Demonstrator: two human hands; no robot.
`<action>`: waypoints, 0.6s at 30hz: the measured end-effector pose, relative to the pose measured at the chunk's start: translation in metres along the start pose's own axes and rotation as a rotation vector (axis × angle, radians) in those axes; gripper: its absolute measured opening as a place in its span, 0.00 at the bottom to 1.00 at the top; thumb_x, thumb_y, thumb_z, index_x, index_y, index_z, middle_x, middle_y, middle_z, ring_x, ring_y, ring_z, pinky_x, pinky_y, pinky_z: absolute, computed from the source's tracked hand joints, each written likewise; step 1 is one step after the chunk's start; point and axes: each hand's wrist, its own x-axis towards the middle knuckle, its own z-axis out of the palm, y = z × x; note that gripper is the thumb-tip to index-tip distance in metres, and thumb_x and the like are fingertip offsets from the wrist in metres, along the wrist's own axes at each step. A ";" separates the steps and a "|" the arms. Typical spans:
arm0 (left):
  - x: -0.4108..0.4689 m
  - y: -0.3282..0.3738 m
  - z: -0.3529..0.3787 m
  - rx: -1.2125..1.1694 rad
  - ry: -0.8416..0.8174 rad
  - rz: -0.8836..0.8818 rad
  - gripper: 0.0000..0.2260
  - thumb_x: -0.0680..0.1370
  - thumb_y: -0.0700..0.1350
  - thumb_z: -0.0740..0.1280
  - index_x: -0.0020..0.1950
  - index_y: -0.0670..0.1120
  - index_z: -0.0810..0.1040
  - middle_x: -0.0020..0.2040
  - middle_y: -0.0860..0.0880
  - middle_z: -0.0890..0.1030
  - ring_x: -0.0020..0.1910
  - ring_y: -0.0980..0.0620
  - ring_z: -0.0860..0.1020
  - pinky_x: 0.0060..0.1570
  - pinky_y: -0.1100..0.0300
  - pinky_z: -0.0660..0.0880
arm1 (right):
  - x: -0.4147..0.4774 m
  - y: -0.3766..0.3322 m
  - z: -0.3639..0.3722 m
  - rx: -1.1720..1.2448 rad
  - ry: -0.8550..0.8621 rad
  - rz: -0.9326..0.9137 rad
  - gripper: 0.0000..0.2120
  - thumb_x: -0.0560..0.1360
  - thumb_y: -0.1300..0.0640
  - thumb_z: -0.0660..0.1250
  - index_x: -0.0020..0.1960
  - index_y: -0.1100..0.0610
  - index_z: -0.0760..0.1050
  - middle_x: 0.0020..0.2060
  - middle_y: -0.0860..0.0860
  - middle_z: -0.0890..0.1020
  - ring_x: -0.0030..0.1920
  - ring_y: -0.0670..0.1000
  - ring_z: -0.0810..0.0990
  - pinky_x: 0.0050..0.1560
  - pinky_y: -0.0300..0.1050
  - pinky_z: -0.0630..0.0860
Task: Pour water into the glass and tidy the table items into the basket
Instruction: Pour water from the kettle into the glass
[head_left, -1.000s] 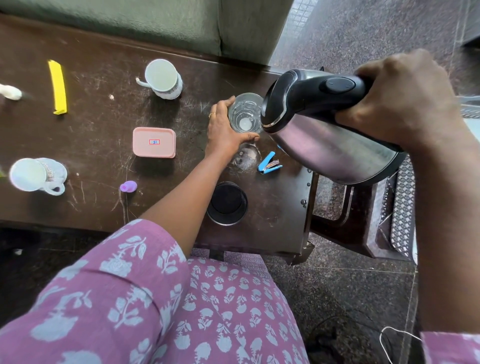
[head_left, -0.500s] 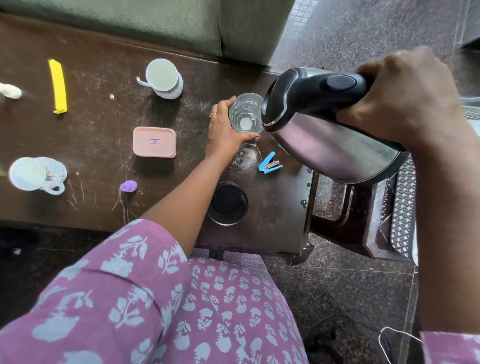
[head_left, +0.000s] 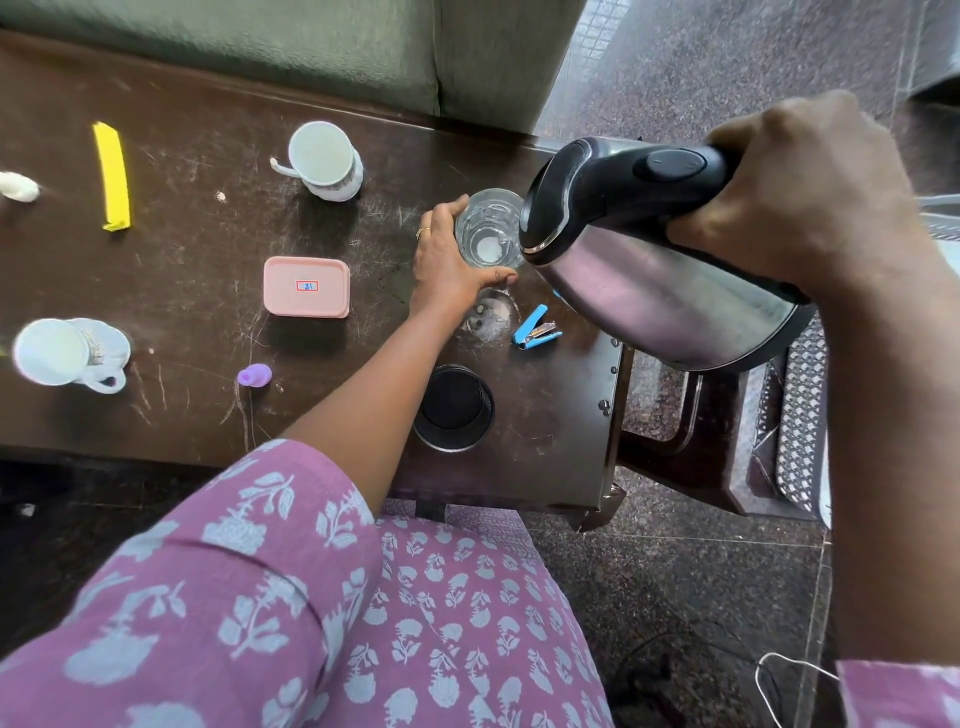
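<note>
A clear glass (head_left: 488, 231) stands near the right end of the dark wooden table (head_left: 197, 249). My left hand (head_left: 449, 260) wraps around its left side. My right hand (head_left: 795, 192) grips the black handle of a steel electric kettle (head_left: 654, 291), tilted with its spout over the glass rim. A black mesh basket (head_left: 453, 408) stands near the table's front edge. A blue stapler (head_left: 535, 327) lies just right of my left wrist.
On the table lie a pink lidded box (head_left: 306, 287), two white mugs (head_left: 327, 161) (head_left: 70, 353), a yellow strip (head_left: 111, 176), a small purple item (head_left: 254, 375) and a white object (head_left: 18, 186) at the left edge. A brown chair (head_left: 727, 457) stands right of the table.
The kettle has tipped slightly further toward the glass. My left hand stays on the glass.
</note>
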 end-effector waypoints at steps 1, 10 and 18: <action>0.000 0.000 0.000 0.000 0.000 0.000 0.40 0.60 0.48 0.80 0.67 0.49 0.64 0.68 0.48 0.68 0.68 0.50 0.66 0.65 0.56 0.65 | 0.000 0.000 0.000 -0.008 0.000 0.001 0.14 0.67 0.49 0.70 0.46 0.59 0.81 0.37 0.66 0.78 0.41 0.66 0.77 0.46 0.56 0.76; 0.000 0.003 0.000 0.009 -0.003 -0.010 0.39 0.61 0.46 0.79 0.67 0.49 0.64 0.68 0.47 0.67 0.68 0.49 0.66 0.66 0.54 0.66 | 0.002 -0.005 0.001 -0.045 -0.003 0.010 0.13 0.67 0.51 0.70 0.46 0.59 0.81 0.31 0.61 0.71 0.38 0.65 0.77 0.44 0.55 0.76; -0.001 0.005 0.000 0.024 0.001 -0.015 0.39 0.62 0.46 0.79 0.68 0.48 0.64 0.69 0.47 0.67 0.68 0.49 0.66 0.65 0.55 0.65 | -0.003 -0.003 0.002 0.008 0.023 0.016 0.15 0.66 0.50 0.70 0.47 0.59 0.81 0.36 0.65 0.76 0.42 0.66 0.78 0.46 0.56 0.76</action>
